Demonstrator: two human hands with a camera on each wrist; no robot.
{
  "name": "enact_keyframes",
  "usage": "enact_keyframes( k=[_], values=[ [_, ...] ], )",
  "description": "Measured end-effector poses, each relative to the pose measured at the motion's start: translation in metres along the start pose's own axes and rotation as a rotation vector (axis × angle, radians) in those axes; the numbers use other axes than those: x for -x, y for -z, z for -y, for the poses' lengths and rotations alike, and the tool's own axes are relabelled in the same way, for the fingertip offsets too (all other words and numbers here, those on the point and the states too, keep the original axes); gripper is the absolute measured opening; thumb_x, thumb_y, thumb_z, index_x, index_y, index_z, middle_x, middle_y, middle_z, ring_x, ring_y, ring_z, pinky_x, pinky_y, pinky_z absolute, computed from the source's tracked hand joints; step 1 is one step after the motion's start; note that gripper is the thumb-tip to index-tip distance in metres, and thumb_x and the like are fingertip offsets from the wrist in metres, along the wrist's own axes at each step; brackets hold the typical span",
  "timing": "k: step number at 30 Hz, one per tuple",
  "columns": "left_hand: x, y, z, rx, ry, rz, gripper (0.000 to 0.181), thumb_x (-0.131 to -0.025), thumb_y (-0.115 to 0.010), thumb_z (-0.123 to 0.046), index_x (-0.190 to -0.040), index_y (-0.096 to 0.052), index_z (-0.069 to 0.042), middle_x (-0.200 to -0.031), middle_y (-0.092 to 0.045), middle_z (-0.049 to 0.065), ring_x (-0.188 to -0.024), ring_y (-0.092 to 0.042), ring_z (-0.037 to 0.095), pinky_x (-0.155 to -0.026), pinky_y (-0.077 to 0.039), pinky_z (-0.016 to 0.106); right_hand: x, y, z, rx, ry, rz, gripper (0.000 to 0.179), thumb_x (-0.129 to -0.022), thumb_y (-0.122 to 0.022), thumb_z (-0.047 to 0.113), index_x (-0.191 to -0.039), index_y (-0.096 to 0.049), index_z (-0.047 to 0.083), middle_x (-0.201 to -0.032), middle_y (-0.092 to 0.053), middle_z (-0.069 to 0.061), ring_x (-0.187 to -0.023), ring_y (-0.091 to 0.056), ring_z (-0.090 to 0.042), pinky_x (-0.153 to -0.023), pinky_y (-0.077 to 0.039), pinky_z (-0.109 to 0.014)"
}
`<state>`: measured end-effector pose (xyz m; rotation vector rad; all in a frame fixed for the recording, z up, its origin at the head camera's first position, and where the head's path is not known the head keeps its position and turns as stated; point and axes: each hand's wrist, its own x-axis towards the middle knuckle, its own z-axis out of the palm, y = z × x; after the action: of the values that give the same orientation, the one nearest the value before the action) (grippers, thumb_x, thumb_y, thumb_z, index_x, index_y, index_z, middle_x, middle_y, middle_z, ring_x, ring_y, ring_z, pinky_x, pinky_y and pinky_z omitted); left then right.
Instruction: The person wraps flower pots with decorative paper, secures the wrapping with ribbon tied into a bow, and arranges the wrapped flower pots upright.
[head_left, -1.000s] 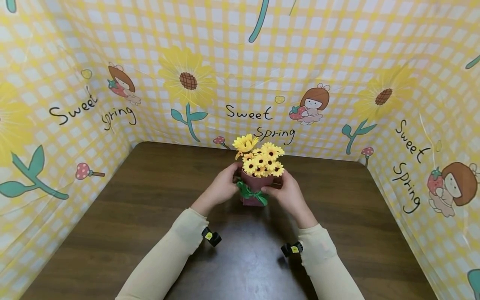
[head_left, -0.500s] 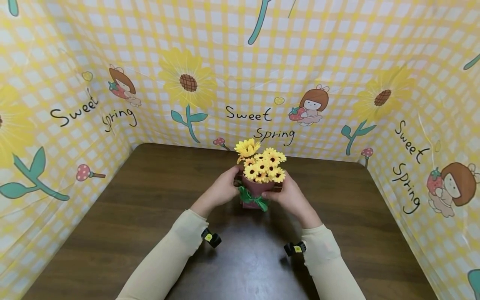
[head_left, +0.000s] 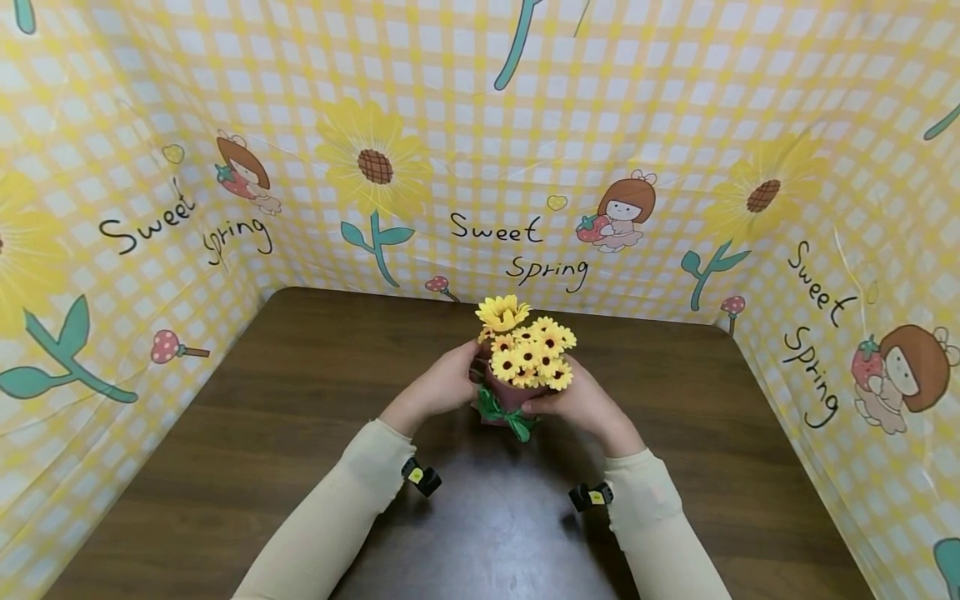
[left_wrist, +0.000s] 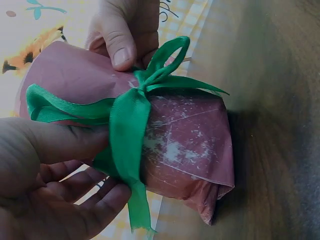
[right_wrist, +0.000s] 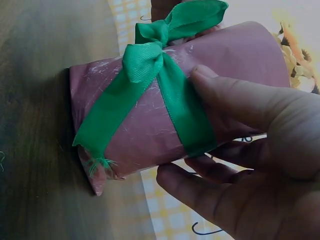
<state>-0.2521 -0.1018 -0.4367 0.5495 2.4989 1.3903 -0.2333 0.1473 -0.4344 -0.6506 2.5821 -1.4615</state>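
Note:
A bunch of yellow daisy-like flowers (head_left: 528, 357), with a larger sunflower (head_left: 502, 312) at its left, stands in a mauve paper-wrapped flower pot (head_left: 505, 398). A green ribbon (head_left: 504, 410) is tied in a bow around the middle. My left hand (head_left: 448, 379) grips the left side, its thumb lying by the ribbon in the left wrist view. On the right side my right hand (head_left: 588, 404) holds it, thumb on the front and fingers around the side. White scuffs mark the wrap (left_wrist: 190, 135) near its folded base. Flowers and hands partly cover the pot in the head view.
A dark brown wooden table (head_left: 300, 500) lies under both arms. Yellow checked cloth (head_left: 465, 125) printed with sunflowers and lettering rises along its back and sides. Small black wrist devices (head_left: 422, 477) hang at both cream sleeves.
The flower tops have come nearer to me and lower in the head view, tipping the pot slightly toward me. Both hands keep their hold on its sides.

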Motion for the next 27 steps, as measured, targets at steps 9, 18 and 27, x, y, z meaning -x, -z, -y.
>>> enact_keyframes(
  k=[9,18,27],
  values=[
    [0.0006,0.0007,-0.0006,-0.065,-0.001,0.016,0.068,-0.078,-0.062,0.013,-0.142,-0.047,-0.001,-0.127,-0.064,0.015,-0.112,-0.065,0.028,-0.086,-0.058,0.036,-0.0006,-0.0027,-0.0028,-0.008,0.004,0.025,0.083,-0.070,-0.096,0.016,-0.141,-0.054,0.016,-0.133,-0.062,-0.004,-0.120,-0.059,-0.022,-0.105,-0.046,-0.047],
    [0.0031,0.0005,-0.0018,-0.146,-0.052,0.073,0.062,-0.075,-0.087,-0.001,-0.130,-0.058,-0.005,-0.112,-0.070,0.007,-0.099,-0.067,0.018,-0.086,-0.057,0.036,-0.0003,-0.0041,-0.0069,0.006,0.039,0.086,0.083,-0.070,-0.096,0.014,-0.141,-0.053,0.015,-0.132,-0.062,-0.004,-0.120,-0.059,-0.022,-0.104,-0.046,-0.046],
    [0.0071,0.0009,-0.0041,-0.177,0.006,0.074,0.063,-0.074,-0.089,-0.005,-0.130,-0.061,-0.007,-0.115,-0.068,0.007,-0.094,-0.067,0.016,-0.084,-0.057,0.034,0.0017,-0.0055,-0.0082,-0.005,0.012,0.114,0.085,-0.070,-0.095,0.013,-0.143,-0.052,0.015,-0.135,-0.061,-0.003,-0.124,-0.057,-0.021,-0.107,-0.044,-0.046]
  ],
)
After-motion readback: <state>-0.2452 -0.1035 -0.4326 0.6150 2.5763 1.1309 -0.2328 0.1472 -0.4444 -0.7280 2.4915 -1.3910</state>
